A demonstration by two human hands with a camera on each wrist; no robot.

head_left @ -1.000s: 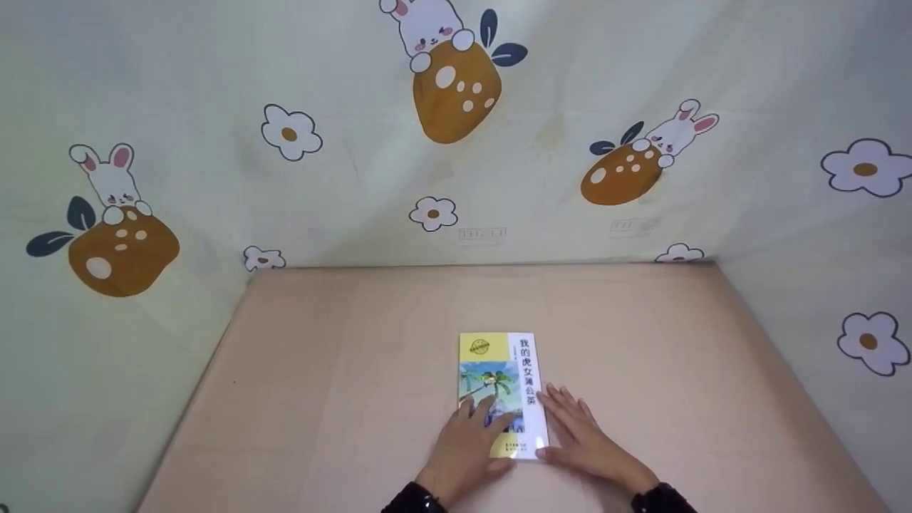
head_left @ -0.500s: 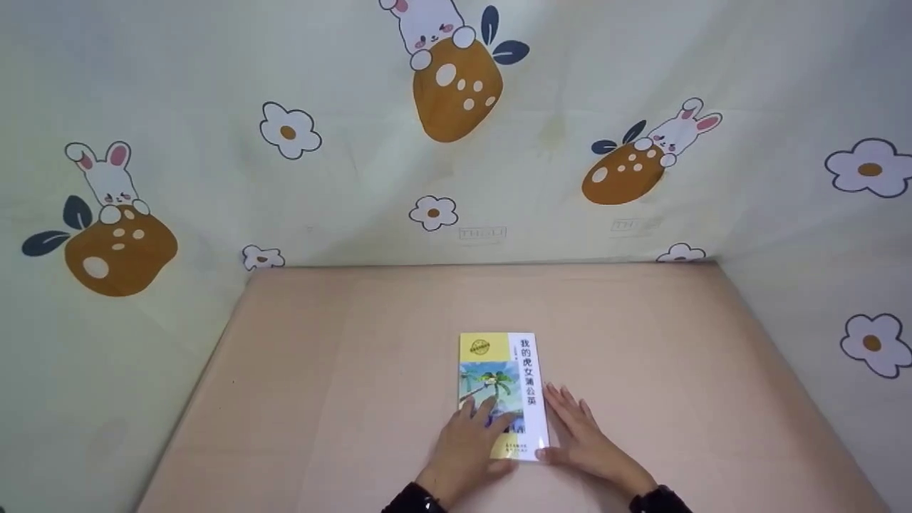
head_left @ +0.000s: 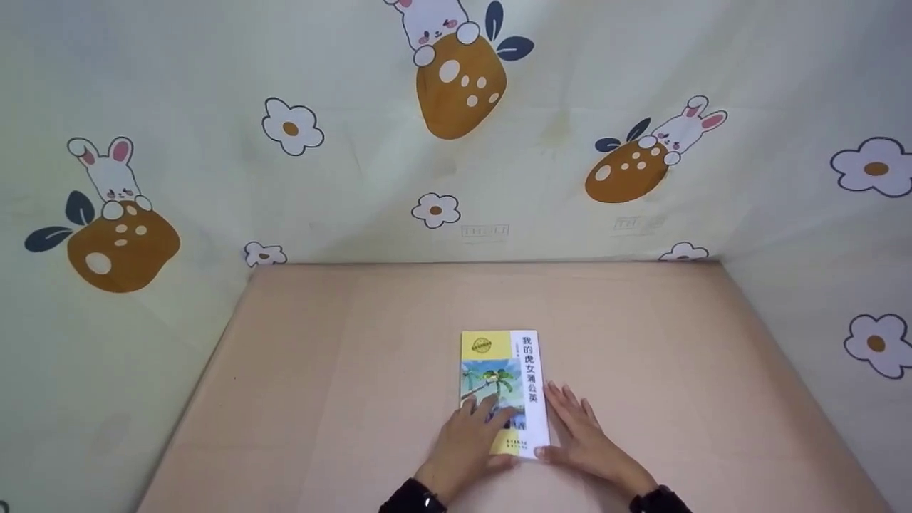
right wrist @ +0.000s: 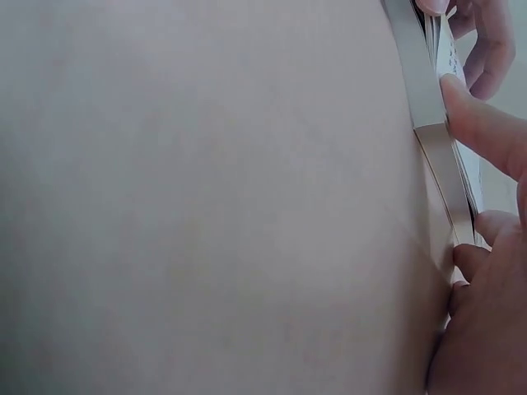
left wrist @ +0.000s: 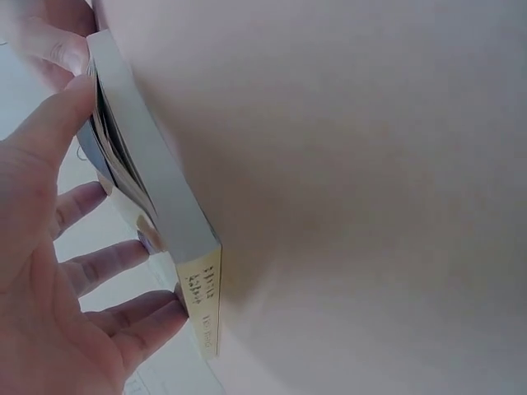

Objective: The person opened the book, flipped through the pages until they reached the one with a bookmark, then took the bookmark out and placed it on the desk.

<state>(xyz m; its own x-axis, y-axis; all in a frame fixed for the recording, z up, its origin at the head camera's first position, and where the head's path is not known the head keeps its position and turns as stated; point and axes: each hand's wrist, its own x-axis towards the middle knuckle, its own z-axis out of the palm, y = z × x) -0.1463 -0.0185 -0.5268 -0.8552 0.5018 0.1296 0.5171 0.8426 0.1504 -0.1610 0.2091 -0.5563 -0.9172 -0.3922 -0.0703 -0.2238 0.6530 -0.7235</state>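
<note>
A paperback book (head_left: 523, 420) with a yellow, white and palm-tree cover lies flat, face up. My left hand (head_left: 459, 443) rests on the lower left of its cover, fingers spread and slightly bent. In the left wrist view, the left thumb (left wrist: 62, 115) touches the bottom edge, where the pages (left wrist: 123, 169) stand slightly apart; the yellow spine (left wrist: 200, 300) faces that camera. My right hand (head_left: 588, 443) lies along the book's right side with fairly straight fingers. Its thumb (right wrist: 482, 127) touches the lower right corner in the right wrist view.
The book lies on a tan tabletop (head_left: 342, 342). Pale cloth (head_left: 356, 192) printed with rabbits, brown fruit and flowers encloses the table at the back and both sides. Dark sleeve cuffs (head_left: 413, 496) show at the front edge.
My right fingertips have slid slightly right off the cover's edge to the book's side. The left hand and book have hardly moved; the whole view shifts slightly.
</note>
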